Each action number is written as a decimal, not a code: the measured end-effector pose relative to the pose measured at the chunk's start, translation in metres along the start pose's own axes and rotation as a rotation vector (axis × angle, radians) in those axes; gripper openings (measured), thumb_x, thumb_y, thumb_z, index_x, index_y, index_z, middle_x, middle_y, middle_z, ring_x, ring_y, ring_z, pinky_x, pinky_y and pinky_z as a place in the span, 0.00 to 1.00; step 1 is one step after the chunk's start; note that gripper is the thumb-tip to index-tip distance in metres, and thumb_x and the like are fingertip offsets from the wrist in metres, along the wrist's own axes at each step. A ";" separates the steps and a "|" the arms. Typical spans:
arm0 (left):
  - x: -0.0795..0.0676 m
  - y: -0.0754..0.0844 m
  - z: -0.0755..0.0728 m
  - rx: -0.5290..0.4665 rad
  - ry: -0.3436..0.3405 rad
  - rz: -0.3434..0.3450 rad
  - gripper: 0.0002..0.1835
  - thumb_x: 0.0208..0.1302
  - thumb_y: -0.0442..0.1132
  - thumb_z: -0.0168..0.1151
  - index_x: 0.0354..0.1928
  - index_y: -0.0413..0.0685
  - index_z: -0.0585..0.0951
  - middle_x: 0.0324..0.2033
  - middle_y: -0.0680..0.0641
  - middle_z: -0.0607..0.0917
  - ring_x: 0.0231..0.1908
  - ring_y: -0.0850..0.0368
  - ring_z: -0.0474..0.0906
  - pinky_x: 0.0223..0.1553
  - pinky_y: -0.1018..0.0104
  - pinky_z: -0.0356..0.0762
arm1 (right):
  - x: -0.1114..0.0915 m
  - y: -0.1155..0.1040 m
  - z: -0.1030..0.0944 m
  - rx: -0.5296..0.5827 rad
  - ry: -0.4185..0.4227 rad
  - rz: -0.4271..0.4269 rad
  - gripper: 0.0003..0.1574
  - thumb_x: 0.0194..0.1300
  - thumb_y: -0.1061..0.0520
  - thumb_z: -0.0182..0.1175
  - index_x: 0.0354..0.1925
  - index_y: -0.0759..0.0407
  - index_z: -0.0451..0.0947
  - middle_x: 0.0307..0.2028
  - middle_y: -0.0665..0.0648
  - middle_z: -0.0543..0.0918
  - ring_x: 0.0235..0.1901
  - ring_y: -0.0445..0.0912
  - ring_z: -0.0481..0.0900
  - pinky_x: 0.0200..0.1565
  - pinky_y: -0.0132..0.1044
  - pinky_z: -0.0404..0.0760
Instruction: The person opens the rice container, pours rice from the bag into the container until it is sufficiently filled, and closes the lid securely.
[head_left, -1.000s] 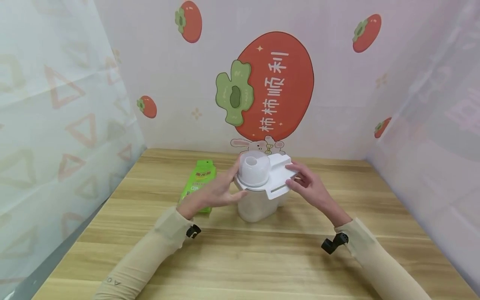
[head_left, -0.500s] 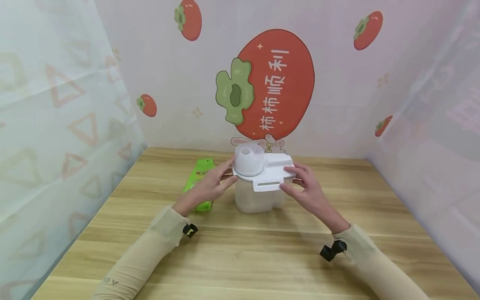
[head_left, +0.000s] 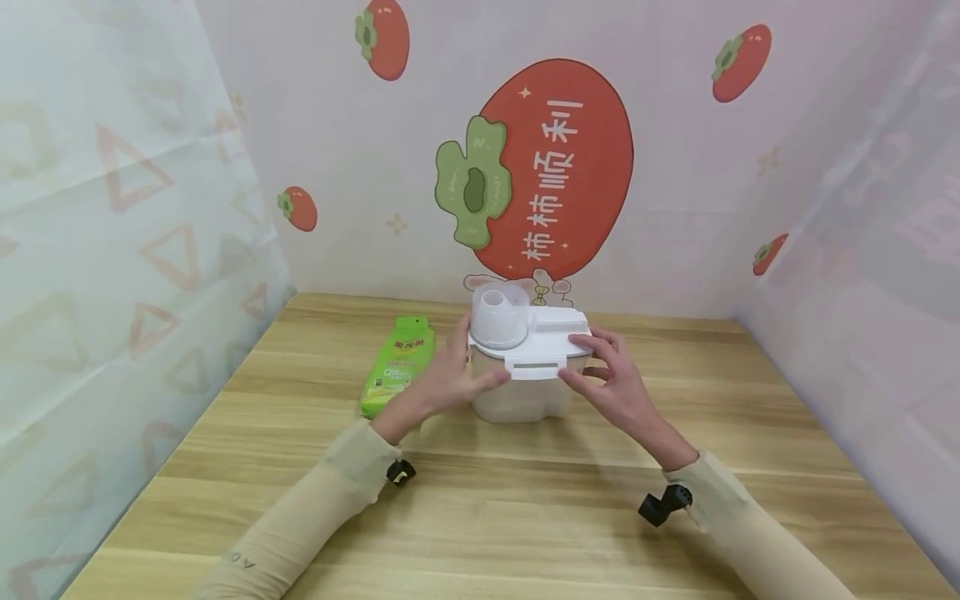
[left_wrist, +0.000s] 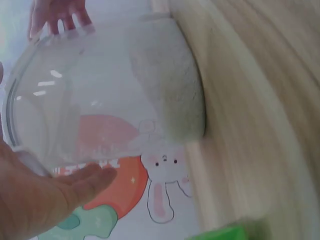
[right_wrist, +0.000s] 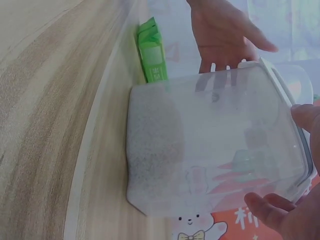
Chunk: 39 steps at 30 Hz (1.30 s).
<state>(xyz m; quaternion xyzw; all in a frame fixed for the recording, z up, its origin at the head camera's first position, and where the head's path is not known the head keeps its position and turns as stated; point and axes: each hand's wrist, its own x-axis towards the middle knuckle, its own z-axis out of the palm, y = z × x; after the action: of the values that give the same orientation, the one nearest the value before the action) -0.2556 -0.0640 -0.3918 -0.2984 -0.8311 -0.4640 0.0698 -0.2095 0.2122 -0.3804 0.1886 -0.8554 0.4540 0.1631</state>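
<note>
A translucent storage container (head_left: 517, 404) stands upright on the table, partly filled with pale grains (right_wrist: 152, 145). Its white lid (head_left: 551, 342) carries a domed cap (head_left: 500, 321) at the left and a slotted front latch (head_left: 534, 369). My left hand (head_left: 448, 379) is at the container's left side, fingers extended along it and partly hidden behind; its thumb reaches to the latch's left end. On the opposite side, my right hand (head_left: 618, 379) holds the lid's right end, with a finger on top and the thumb at the latch's right end.
A green printed bag (head_left: 399, 367) lies left of the container, close to my left forearm. Wood-grain table (head_left: 525, 517) extends in front and to the right. Patterned cloth walls (head_left: 360, 267) rise behind and on both sides.
The container has turned so its latch side faces me, and the tilted lid now sits level. My left thumb has moved right to the latch. The right hand has barely shifted.
</note>
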 end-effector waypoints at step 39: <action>0.008 0.004 0.014 -0.021 0.150 -0.008 0.56 0.44 0.50 0.80 0.69 0.41 0.54 0.64 0.43 0.68 0.62 0.50 0.71 0.65 0.55 0.71 | 0.004 -0.002 0.007 0.023 0.088 0.023 0.34 0.56 0.58 0.72 0.59 0.65 0.75 0.63 0.68 0.64 0.53 0.59 0.76 0.46 0.50 0.85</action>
<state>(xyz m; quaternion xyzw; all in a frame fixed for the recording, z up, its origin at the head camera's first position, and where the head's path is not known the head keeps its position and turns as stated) -0.2577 -0.0472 -0.3931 -0.2603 -0.8199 -0.4939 0.1271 -0.2131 0.2042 -0.3805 0.1605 -0.8442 0.4736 0.1931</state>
